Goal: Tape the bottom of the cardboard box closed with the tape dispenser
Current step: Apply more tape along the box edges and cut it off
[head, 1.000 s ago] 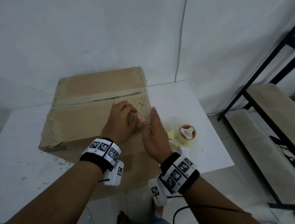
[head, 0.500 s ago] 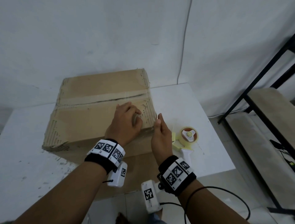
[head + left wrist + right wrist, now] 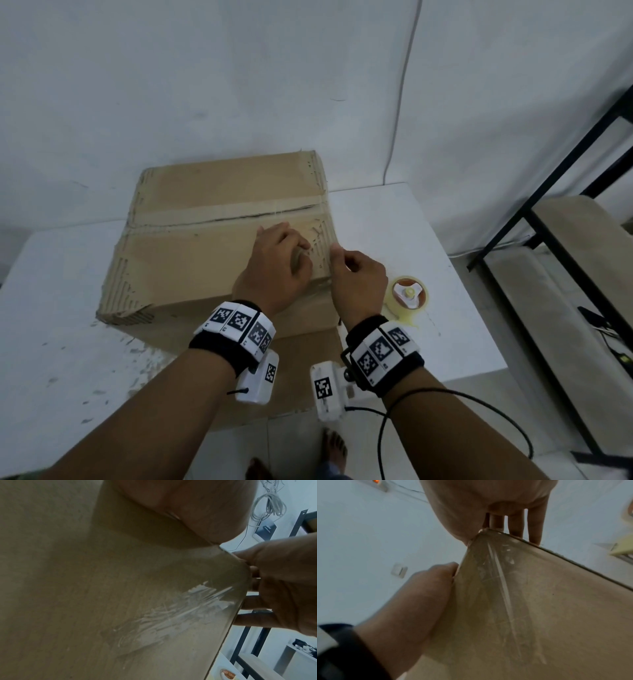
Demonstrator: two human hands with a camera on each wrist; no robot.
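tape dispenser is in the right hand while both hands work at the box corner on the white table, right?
Not quite. The tape dispenser is not in the right hand; it lies on the white table, just right of that hand, as the head view shows. The rest holds: both hands, the left hand too, work at the near right corner of the cardboard box.

Dim, soft light; blurry wrist views

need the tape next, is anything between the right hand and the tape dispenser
Nothing visible. The tape dispenser lies on the white table just right of the right hand, with bare tabletop between them; the cardboard box is on the hand's other side.
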